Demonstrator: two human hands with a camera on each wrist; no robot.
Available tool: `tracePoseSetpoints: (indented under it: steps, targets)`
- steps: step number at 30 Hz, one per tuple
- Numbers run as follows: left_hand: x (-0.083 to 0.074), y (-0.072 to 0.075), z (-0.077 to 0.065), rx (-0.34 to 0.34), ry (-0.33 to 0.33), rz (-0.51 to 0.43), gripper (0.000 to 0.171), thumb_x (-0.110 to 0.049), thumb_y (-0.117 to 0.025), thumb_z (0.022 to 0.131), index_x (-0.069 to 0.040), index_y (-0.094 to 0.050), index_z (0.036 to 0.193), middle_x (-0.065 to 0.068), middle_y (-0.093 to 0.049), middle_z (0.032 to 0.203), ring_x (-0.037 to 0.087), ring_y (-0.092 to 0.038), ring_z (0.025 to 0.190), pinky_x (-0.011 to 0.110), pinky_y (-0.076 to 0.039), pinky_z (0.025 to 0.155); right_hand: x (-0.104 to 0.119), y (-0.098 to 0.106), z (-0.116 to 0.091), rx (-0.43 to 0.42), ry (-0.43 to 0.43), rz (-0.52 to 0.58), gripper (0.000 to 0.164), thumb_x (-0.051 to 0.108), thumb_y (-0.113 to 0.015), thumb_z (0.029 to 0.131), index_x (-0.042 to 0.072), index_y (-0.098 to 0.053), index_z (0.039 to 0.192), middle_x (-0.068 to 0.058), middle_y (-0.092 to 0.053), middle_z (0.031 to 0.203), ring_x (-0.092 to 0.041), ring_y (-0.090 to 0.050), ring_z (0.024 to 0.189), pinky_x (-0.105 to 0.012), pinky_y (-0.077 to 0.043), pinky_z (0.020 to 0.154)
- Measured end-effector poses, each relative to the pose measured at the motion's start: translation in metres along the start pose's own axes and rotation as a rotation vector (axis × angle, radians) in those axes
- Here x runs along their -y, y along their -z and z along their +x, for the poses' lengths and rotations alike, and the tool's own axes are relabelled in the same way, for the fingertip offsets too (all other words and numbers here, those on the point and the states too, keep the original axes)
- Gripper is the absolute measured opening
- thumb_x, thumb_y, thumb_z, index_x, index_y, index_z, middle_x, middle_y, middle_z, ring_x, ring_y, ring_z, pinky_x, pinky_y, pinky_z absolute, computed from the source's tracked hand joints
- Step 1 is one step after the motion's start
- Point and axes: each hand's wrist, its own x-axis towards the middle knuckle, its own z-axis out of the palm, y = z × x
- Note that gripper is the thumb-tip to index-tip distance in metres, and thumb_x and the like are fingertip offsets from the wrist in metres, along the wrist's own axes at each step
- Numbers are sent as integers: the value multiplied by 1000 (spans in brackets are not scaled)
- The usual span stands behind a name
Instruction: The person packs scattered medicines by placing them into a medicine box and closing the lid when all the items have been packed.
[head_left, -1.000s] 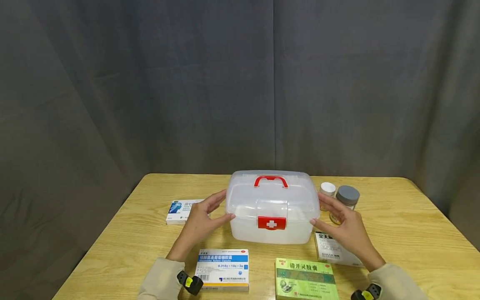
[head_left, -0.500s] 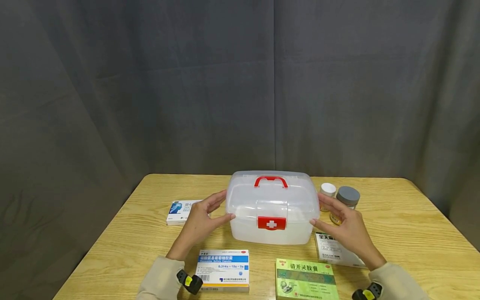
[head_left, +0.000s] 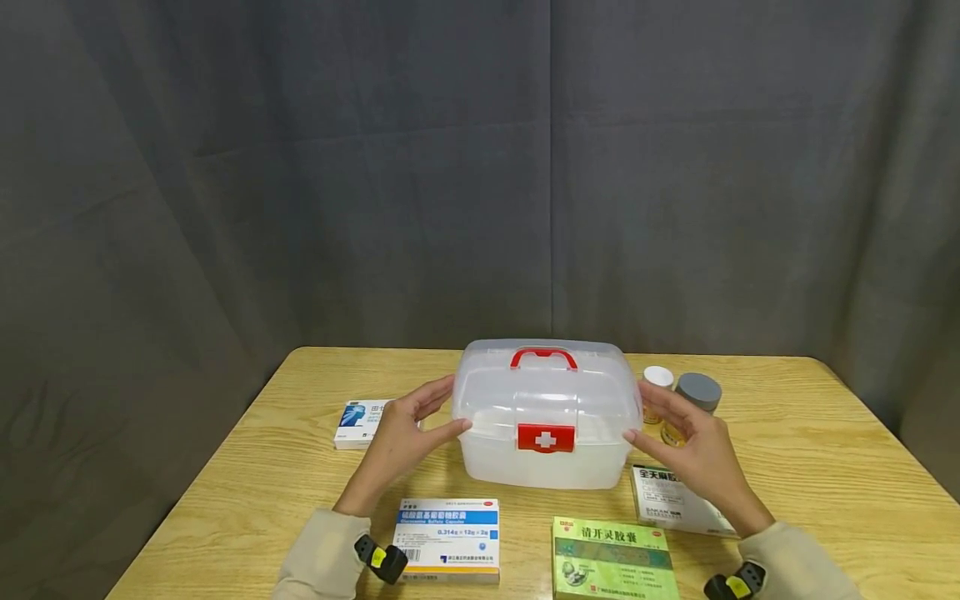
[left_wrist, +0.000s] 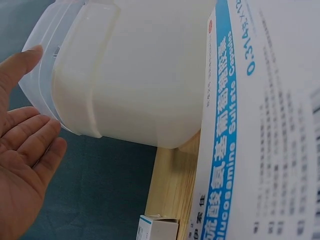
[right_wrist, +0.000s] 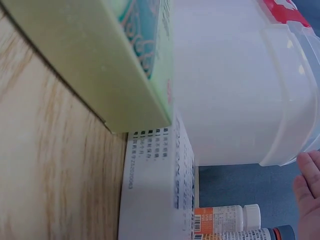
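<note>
A clear plastic first-aid box stands mid-table, with a domed lid (head_left: 487, 392) over a whitish base (head_left: 495, 462). The lid carries a red handle (head_left: 543, 354) and a red latch with a white cross (head_left: 546, 438). My left hand (head_left: 401, 442) holds the lid's left end, thumb at the front corner and fingers along the side. At the right end, my right hand (head_left: 697, 450) grips the lid the same way, its fingertips partly hidden behind it. In the left wrist view, the thumb (left_wrist: 30, 59) rests against the lid's edge.
A blue-and-white medicine box (head_left: 447, 537) and a green one (head_left: 615, 562) lie in front. White medicine boxes lie at left (head_left: 352, 425) and under the right forearm (head_left: 667, 504). A white-capped bottle (head_left: 657, 377) and a grey-capped jar (head_left: 697, 390) stand behind the right hand.
The lid has risen slightly at the front, its latch and handle higher than before, while the base stays put. Both hands have moved up a little with it.
</note>
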Motion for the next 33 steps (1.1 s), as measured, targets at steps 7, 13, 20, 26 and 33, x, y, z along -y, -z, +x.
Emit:
tracePoseSetpoints:
  steps: [7, 13, 20, 26, 33]
  targets:
    - [-2, 0, 2, -12, 6, -2, 62, -31, -80, 82, -15, -57, 137, 2, -56, 136, 18, -57, 119, 36, -49, 92, 2, 2, 3, -11, 13, 14, 60, 2, -79, 80, 4, -56, 135, -14, -59, 131, 4, -55, 111, -14, -43, 92]
    - [-4, 0, 5, -27, -13, -15, 60, -30, -79, 82, -12, -58, 135, 3, -57, 134, 19, -58, 117, 38, -50, 91, 4, 3, 5, -21, 15, 20, 57, 2, -78, 81, 4, -56, 134, -14, -58, 132, 3, -54, 113, -15, -42, 93]
    - [-8, 0, 7, -31, -2, -33, 57, -24, -79, 83, -10, -59, 134, 5, -58, 133, 20, -59, 117, 38, -50, 91, 4, 4, 5, -19, 11, 5, 63, 3, -81, 78, 7, -56, 136, -12, -59, 130, 3, -54, 114, -12, -40, 93]
    - [-39, 4, 1, -31, 18, -32, 54, -10, -77, 84, 2, -56, 132, 16, -56, 133, 30, -57, 118, 34, -48, 92, 4, 4, 7, -29, 23, -20, 65, 4, -82, 76, 7, -56, 136, -10, -61, 128, 2, -55, 112, -11, -39, 93]
    - [-53, 8, -1, -25, 25, -35, 51, -9, -75, 86, 4, -56, 132, 17, -57, 133, 29, -57, 118, 34, -48, 93, 4, 2, 8, -52, 45, -26, 65, 0, -83, 75, 4, -57, 134, -12, -61, 127, 3, -55, 111, -11, -40, 93]
